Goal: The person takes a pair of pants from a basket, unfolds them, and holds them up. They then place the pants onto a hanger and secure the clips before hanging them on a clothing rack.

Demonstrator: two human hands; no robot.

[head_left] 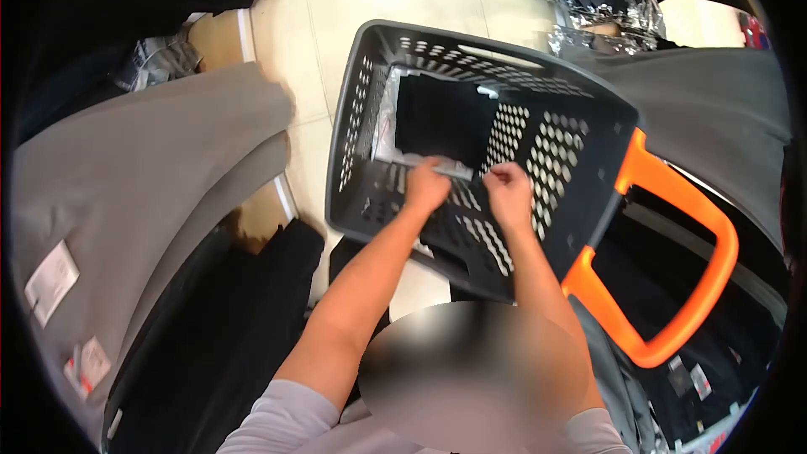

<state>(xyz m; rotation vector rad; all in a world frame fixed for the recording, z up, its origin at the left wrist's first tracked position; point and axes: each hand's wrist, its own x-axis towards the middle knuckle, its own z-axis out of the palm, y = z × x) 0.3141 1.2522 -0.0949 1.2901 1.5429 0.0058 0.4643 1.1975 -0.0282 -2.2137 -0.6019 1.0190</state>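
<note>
The package (441,122) lies just beyond our curled left hand (428,187) and right hand (509,196); we cannot tell whether either grips it

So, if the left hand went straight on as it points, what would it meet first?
Probably the white strip bordering the black item in the basket; depth there is hard to judge.

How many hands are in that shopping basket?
2. The left hand is at the near edge of the black item; the right hand is just right of it, inside the shopping basket. No others show.
</note>
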